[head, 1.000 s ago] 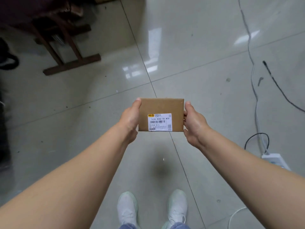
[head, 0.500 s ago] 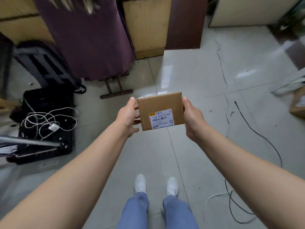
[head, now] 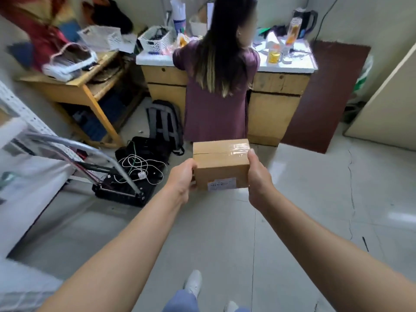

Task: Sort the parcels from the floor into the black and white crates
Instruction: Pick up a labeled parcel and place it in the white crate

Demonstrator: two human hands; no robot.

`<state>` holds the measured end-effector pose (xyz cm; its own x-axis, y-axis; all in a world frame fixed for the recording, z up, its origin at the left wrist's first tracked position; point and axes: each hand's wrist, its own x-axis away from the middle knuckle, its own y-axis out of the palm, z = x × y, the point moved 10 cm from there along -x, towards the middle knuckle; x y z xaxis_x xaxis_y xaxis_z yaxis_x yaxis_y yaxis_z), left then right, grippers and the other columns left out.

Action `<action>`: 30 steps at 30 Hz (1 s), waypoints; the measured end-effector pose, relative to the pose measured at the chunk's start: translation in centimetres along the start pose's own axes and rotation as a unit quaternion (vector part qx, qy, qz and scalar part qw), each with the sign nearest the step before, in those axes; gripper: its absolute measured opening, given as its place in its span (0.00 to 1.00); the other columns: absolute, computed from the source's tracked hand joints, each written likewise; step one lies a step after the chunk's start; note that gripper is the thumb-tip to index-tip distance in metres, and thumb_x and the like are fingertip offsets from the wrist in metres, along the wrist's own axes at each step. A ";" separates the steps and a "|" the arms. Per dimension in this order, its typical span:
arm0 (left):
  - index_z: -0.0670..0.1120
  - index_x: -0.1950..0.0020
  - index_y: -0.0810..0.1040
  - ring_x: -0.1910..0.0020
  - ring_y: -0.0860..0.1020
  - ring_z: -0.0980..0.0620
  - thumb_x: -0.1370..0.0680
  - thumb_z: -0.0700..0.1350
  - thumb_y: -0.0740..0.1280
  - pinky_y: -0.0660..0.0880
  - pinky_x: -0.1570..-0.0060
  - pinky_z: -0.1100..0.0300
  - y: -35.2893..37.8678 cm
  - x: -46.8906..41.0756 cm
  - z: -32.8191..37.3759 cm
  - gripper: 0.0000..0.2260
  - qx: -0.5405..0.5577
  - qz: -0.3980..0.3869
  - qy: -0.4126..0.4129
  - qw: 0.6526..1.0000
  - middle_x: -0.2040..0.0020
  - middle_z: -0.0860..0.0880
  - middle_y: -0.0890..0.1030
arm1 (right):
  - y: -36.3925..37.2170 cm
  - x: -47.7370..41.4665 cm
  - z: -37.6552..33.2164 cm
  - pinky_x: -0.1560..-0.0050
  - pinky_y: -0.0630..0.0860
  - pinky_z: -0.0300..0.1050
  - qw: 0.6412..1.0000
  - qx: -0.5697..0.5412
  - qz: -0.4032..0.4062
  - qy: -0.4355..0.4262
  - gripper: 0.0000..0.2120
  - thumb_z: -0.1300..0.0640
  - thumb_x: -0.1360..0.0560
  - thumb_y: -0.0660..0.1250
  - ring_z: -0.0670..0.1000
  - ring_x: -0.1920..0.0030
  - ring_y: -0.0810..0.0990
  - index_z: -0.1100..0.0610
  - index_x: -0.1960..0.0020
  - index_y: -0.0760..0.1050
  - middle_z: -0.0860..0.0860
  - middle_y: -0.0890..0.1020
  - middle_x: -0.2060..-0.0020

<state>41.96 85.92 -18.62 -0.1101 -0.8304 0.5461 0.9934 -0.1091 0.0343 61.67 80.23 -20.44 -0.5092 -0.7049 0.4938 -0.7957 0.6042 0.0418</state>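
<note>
Pale glossy floor tiles [head: 304, 199] spread under me in the head view, with a wooden counter [head: 276, 104] against the far wall. I hold a brown cardboard parcel [head: 221, 164] out in front of my chest, off the floor and this side of the counter. My left hand [head: 183, 176] presses on the parcel's left side, its fingers curled out of sight behind the box, and my right hand [head: 257, 174] grips the right side with the thumb laid over the top edge. Clear tape runs across the parcel's top, and a white label [head: 221, 184] sits on the face turned toward me; its print is too blurred to read. Beyond the parcel a person in a purple top [head: 216, 97] stands at the counter with their back to me. Left of the parcel, a black case [head: 126, 192] lies on the floor with white cables [head: 137, 165] tangled over it, and a grey backpack [head: 163, 122] leans against the counter just behind. My white shoe [head: 193, 281] shows on the tiles below the parcel.
</note>
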 end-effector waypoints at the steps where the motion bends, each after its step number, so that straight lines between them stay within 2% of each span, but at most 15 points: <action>1: 0.44 0.60 0.74 0.66 0.70 0.50 0.27 0.36 0.59 0.65 0.66 0.59 -1.1 0.7 0.2 0.06 0.017 0.015 0.012 1.000 0.60 0.45 0.74 | 1.2 0.5 -0.4 0.60 0.71 0.41 1.000 0.000 -0.021 -0.003 0.18 0.36 0.24 0.58 0.46 0.54 0.77 0.50 0.54 0.75 0.46 0.80 0.54; 3: 0.45 0.58 0.76 0.62 0.70 0.51 0.27 0.30 0.57 0.64 0.64 0.61 -3.5 2.0 0.6 0.13 0.032 0.037 0.044 0.998 0.58 0.46 0.75 | 3.6 1.4 -1.5 0.57 0.72 0.43 0.998 0.008 -0.053 -0.015 0.18 0.36 0.25 0.58 0.47 0.55 0.77 0.49 0.57 0.74 0.45 0.79 0.56; 5: 0.47 0.57 0.78 0.61 0.73 0.53 0.27 0.25 0.54 0.66 0.62 0.62 -6.5 3.6 1.0 0.20 0.051 0.069 0.074 0.994 0.61 0.49 0.79 | 6.3 2.5 -2.1 0.48 0.76 0.51 0.996 0.030 -0.077 -0.027 0.18 0.35 0.26 0.58 0.50 0.52 0.78 0.50 0.57 0.73 0.48 0.78 0.55; 7: 0.45 0.58 0.78 0.62 0.76 0.53 0.27 0.25 0.53 0.72 0.61 0.62 -10.2 5.4 1.2 0.20 0.111 0.124 0.089 0.982 0.64 0.49 0.81 | 9.4 3.8 -2.6 0.42 0.75 0.58 0.992 0.051 -0.107 -0.041 0.24 0.32 0.28 0.58 0.53 0.49 0.78 0.52 0.51 0.73 0.51 0.78 0.52; 8: 0.43 0.59 0.78 0.63 0.77 0.51 0.26 0.26 0.54 0.76 0.63 0.61 -12.3 6.1 1.0 0.17 0.156 0.156 0.088 0.971 0.66 0.48 0.81 | 10.9 4.5 -2.7 0.42 0.75 0.58 0.990 0.064 -0.119 -0.046 0.28 0.30 0.29 0.58 0.54 0.49 0.77 0.54 0.47 0.73 0.51 0.77 0.51; 10: 0.41 0.61 0.77 0.64 0.78 0.48 0.24 0.33 0.59 0.78 0.67 0.59 -16.5 7.7 0.5 0.11 0.239 0.211 0.085 0.944 0.67 0.47 0.81 | 14.3 6.0 -2.7 0.44 0.75 0.55 0.984 0.096 -0.143 -0.054 0.33 0.28 0.31 0.58 0.51 0.52 0.75 0.56 0.43 0.71 0.50 0.76 0.53; 11: 0.41 0.59 0.77 0.62 0.78 0.47 0.22 0.38 0.61 0.77 0.65 0.58 -18.5 8.3 0.3 0.08 0.259 0.231 0.088 0.934 0.65 0.46 0.81 | 16.1 6.8 -2.5 0.47 0.73 0.52 0.980 0.109 -0.157 -0.058 0.33 0.28 0.31 0.58 0.49 0.54 0.74 0.56 0.44 0.70 0.49 0.75 0.54; 13: 0.43 0.53 0.77 0.58 0.79 0.47 0.22 0.49 0.64 0.76 0.61 0.55 -22.5 9.7 0.0 0.09 0.265 0.262 0.096 0.923 0.59 0.45 0.81 | 20.2 8.6 -1.8 0.53 0.68 0.49 0.972 0.128 -0.188 -0.065 0.31 0.29 0.30 0.60 0.47 0.57 0.71 0.56 0.45 0.69 0.48 0.73 0.56; 15: 0.46 0.54 0.77 0.58 0.79 0.49 0.23 0.53 0.65 0.75 0.63 0.56 -26.8 11.5 -0.5 0.11 0.269 0.302 0.104 0.908 0.58 0.48 0.81 | 24.4 10.7 -0.5 0.53 0.65 0.48 0.961 0.148 -0.223 -0.070 0.29 0.31 0.30 0.62 0.47 0.57 0.71 0.56 0.46 0.70 0.47 0.73 0.56; 18: 0.46 0.49 0.77 0.58 0.78 0.50 0.23 0.52 0.66 0.74 0.66 0.57 -33.5 14.1 -1.8 0.10 0.280 0.356 0.105 0.886 0.53 0.47 0.81 | 31.1 14.7 2.1 0.56 0.70 0.48 0.941 0.173 -0.282 -0.073 0.25 0.34 0.29 0.64 0.49 0.56 0.74 0.56 0.52 0.75 0.49 0.77 0.57; 20: 0.43 0.47 0.78 0.57 0.79 0.47 0.22 0.52 0.65 0.74 0.67 0.58 -38.3 15.8 -3.1 0.13 0.302 0.393 0.100 0.863 0.51 0.44 0.81 | 35.8 17.7 4.2 0.54 0.73 0.49 0.925 0.179 -0.328 -0.070 0.21 0.36 0.29 0.66 0.52 0.55 0.77 0.55 0.57 0.76 0.52 0.80 0.56; 23: 0.42 0.51 0.78 0.60 0.80 0.47 0.21 0.51 0.64 0.75 0.66 0.58 -44.7 18.2 -5.1 0.12 0.343 0.433 0.091 0.828 0.56 0.45 0.82 | 42.7 22.4 7.3 0.49 0.74 0.48 0.900 0.184 -0.389 -0.063 0.13 0.41 0.27 0.67 0.52 0.52 0.79 0.51 0.57 0.78 0.52 0.82 0.54; 26: 0.45 0.58 0.76 0.67 0.79 0.51 0.21 0.47 0.66 0.77 0.64 0.57 -50.3 20.5 -7.4 0.08 0.378 0.465 0.081 0.796 0.64 0.48 0.80 | 48.8 26.8 10.4 0.57 0.73 0.44 0.882 0.188 -0.429 -0.057 0.09 0.46 0.26 0.67 0.49 0.59 0.78 0.51 0.60 0.79 0.49 0.81 0.62; 28: 0.44 0.59 0.75 0.66 0.79 0.49 0.22 0.45 0.67 0.78 0.63 0.53 -53.9 21.9 -9.6 0.08 0.394 0.497 0.060 0.771 0.62 0.46 0.80 | 52.2 29.3 12.6 0.62 0.71 0.42 0.869 0.203 -0.449 -0.053 0.08 0.48 0.26 0.68 0.50 0.63 0.75 0.52 0.61 0.78 0.49 0.78 0.65; 30: 0.42 0.54 0.76 0.62 0.79 0.46 0.23 0.44 0.68 0.78 0.65 0.51 -56.9 22.6 -11.8 0.06 0.419 0.507 0.037 0.752 0.56 0.43 0.81 | 55.3 31.4 14.7 0.72 0.67 0.34 0.855 0.225 -0.465 -0.050 0.09 0.50 0.26 0.67 0.48 0.69 0.70 0.53 0.62 0.77 0.48 0.75 0.69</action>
<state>-17.41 66.94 -18.11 0.7465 -0.2862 0.6007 0.2351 0.9580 0.1642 -3.12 86.06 -15.42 0.4036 -0.8450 0.3507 -0.9063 -0.4218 0.0267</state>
